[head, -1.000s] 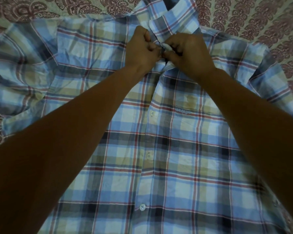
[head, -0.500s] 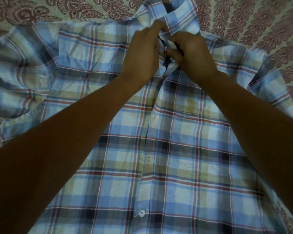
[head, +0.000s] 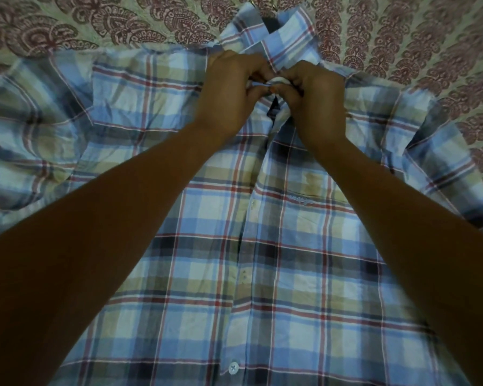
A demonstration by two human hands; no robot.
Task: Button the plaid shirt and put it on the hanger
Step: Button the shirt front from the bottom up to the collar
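A blue, tan and red plaid shirt (head: pixel 262 274) lies front up on a patterned bedspread, its collar (head: pixel 287 40) at the top. My left hand (head: pixel 229 90) and my right hand (head: pixel 313 98) meet just below the collar. Each pinches one edge of the shirt's front opening, fingers curled, thumbs pressed together over a small fold of light cloth. The placket below looks closed, with white buttons (head: pixel 233 367) showing down the middle. A small dark gap stays open right under my hands. No hanger is in view.
The bedspread (head: pixel 123 26), pale with dark red paisley print, shows along the top and right edge. The shirt's sleeves (head: pixel 25 140) spread crumpled to the left and right. My forearms cross the lower corners of the view.
My hands have stayed at the top of the placket under the collar. The left hand dropped from the collar edge back to the opening and now pinches it against the right hand.
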